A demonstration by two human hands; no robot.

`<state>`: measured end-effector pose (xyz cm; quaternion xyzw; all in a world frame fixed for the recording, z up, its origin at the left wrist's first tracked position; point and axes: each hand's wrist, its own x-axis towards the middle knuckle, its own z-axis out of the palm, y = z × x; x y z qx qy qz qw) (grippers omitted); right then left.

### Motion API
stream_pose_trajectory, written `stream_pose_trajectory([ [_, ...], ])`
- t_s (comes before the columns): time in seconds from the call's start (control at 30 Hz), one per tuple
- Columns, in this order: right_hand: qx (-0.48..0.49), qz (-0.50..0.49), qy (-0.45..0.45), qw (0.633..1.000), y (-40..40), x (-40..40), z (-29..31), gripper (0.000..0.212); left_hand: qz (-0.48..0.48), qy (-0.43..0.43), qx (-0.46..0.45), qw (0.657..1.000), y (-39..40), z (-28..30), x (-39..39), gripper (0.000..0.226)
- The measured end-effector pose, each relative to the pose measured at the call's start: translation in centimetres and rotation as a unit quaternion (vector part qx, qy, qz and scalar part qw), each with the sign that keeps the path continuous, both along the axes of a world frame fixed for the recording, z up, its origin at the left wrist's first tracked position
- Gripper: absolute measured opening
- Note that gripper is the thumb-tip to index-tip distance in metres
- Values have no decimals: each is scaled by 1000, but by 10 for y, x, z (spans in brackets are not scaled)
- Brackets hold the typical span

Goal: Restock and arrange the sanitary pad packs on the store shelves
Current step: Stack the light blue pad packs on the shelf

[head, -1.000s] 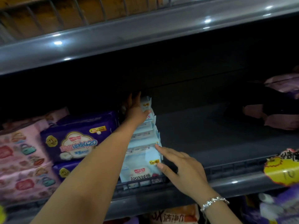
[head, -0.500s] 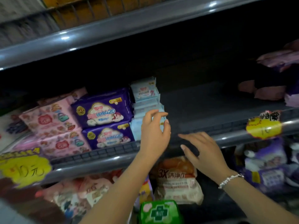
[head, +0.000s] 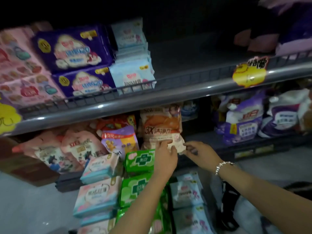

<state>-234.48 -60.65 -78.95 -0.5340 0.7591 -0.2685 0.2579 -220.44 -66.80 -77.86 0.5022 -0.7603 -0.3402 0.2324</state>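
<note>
Two shelves (head: pixel 168 95) we see stocked: purple packs (head: pixel 74 48) and light blue packs (head: pixel 133 76) sit on the upper one, an orange pack (head: pixel 160 125) stands below, where our left hand (head: pixel 166 157) touches its bottom with loosely curled fingers and our right hand (head: pixel 200 152), fingers relaxed, reaches just beside it.

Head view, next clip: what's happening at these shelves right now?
A person is restocking store shelves. Both hands are down at the lower shelf: the left hand and right hand touch the bottom of an orange-and-white bag marked 3X; whether they grip it is unclear. On the upper shelf, light blue pad packs sit in a row beside purple packs. More green packs are stacked below.
</note>
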Motion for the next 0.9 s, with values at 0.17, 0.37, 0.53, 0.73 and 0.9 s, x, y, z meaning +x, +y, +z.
stream_pose_trajectory([
  [0.17,148,-10,-55,987,16,-7,-62,44,26,-33,150,988,22,-58,-8,37],
  [0.37,304,35,-91,948,35,-7,-120,60,20,-113,259,959,49,-111,-4,44],
  [0.53,353,-12,-208,912,46,-11,-138,68,48,-116,276,953,55,-123,-7,53],
  [0.73,271,-116,-387,874,46,-5,-143,18,63,-71,247,964,57,-117,-9,53],
  [0.9,213,-149,-429,865,46,-17,-127,41,53,-42,185,980,57,-109,-10,57],
])
